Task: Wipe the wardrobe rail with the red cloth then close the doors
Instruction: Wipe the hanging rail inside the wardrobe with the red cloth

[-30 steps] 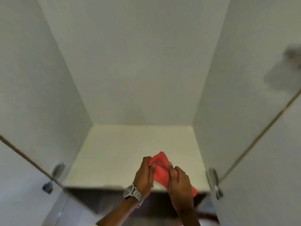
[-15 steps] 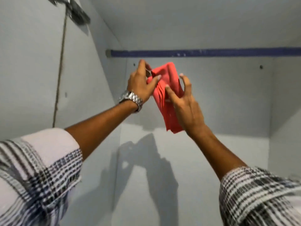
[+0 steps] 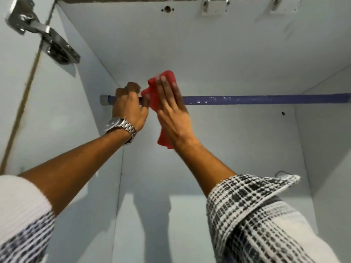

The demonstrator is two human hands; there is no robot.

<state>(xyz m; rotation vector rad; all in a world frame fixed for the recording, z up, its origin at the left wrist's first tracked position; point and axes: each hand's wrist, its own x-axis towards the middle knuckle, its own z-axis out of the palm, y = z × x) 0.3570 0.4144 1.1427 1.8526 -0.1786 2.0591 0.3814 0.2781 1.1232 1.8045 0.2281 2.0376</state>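
A blue wardrobe rail (image 3: 266, 99) runs across the white wardrobe interior, with pale specks on it. The red cloth (image 3: 153, 95) drapes over the rail near its left end. My right hand (image 3: 172, 109) lies flat against the cloth, fingers straight, pressing it to the rail. My left hand (image 3: 129, 107), wearing a metal watch, is curled around the rail just left of the cloth and pinches the cloth's edge. The rail's left end fitting (image 3: 103, 100) meets the side panel.
A metal door hinge (image 3: 49, 42) sits at the upper left on the open door edge. White brackets (image 3: 214, 5) are fixed at the top panel. The wardrobe's right wall (image 3: 326, 130) and back panel enclose the space.
The view has swung upward from the wardrobe floor to the rail. Both hands have risen with the cloth, which now lies over the rail instead of being held below it.
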